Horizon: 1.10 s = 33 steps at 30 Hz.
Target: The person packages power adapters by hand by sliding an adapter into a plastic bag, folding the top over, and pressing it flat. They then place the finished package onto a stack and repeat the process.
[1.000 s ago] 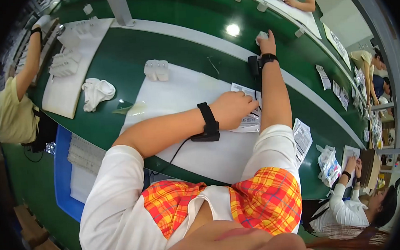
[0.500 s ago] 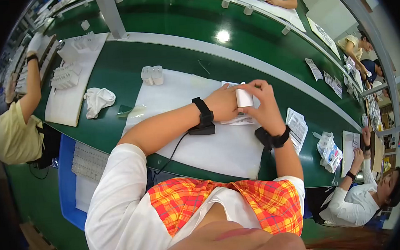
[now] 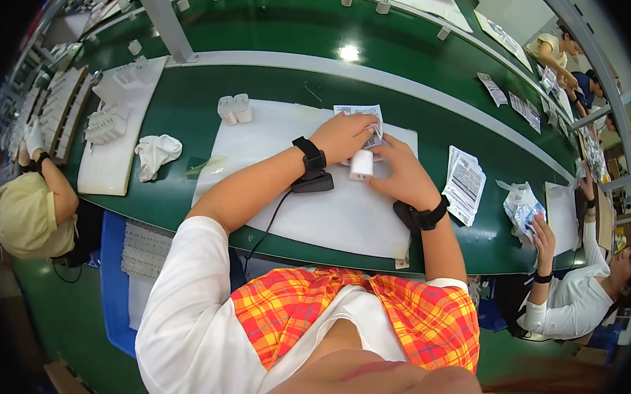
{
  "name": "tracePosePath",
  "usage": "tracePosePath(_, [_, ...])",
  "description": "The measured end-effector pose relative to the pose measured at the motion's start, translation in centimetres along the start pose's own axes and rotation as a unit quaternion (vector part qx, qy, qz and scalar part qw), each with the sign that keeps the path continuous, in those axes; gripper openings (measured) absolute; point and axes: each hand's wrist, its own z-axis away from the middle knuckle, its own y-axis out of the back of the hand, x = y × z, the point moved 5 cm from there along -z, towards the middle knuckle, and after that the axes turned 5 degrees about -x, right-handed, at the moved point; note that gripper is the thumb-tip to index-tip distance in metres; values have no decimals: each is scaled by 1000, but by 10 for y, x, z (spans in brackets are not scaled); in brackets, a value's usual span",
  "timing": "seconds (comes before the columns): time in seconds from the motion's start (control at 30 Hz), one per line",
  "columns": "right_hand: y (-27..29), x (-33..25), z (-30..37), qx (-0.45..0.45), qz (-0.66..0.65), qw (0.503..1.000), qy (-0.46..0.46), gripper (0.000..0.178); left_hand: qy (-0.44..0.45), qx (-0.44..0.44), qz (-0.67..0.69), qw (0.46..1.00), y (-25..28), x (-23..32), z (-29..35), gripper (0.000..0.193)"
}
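Note:
My right hand (image 3: 402, 176) holds a white charger block (image 3: 361, 164) between thumb and fingers, its slotted end tilted toward me. Just beyond it, my left hand (image 3: 344, 136) lies over a printed sheet (image 3: 361, 110), fingers bent and pressed together. Something thin, white and curved shows at those fingertips, too small to name. Under both hands is a white mat (image 3: 310, 219). Two white charger blocks (image 3: 234, 109) stand side by side at its far left corner. Black bands with small boxes are on both my wrists.
Left of the mat lie a white cloth (image 3: 157, 154) and a board (image 3: 104, 174) with several white chargers. A stack of printed leaflets (image 3: 465, 184) lies to the right. Beyond it, a co-worker's hand touches a plastic bag (image 3: 524, 209). A blue bin (image 3: 111, 282) sits below left.
The charger has come lower and toward me in my right hand, and has turned. My left hand has shifted a little left and away. The co-worker on the right has reached to the plastic bag.

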Motion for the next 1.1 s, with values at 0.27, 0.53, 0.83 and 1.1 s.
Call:
tracePosePath(0.27, [-5, 31, -21, -37, -327, 903, -275, 38, -104, 188, -164, 963, -16, 7, 13, 40])
tracePosePath(0.53, [-5, 49, -15, 60, -470, 864, -169, 31, -68, 49, 239, 967, 24, 2, 8, 53])
tracePosePath(0.83, [32, 21, 3, 107, -774, 603, -161, 29, -85, 163, 268, 946, 28, -3, 13, 28])
tracePosePath(1.1, [-4, 47, 6, -23, -433, 835, -340, 33, 57, 119, 367, 921, 14, 6, 18, 22])
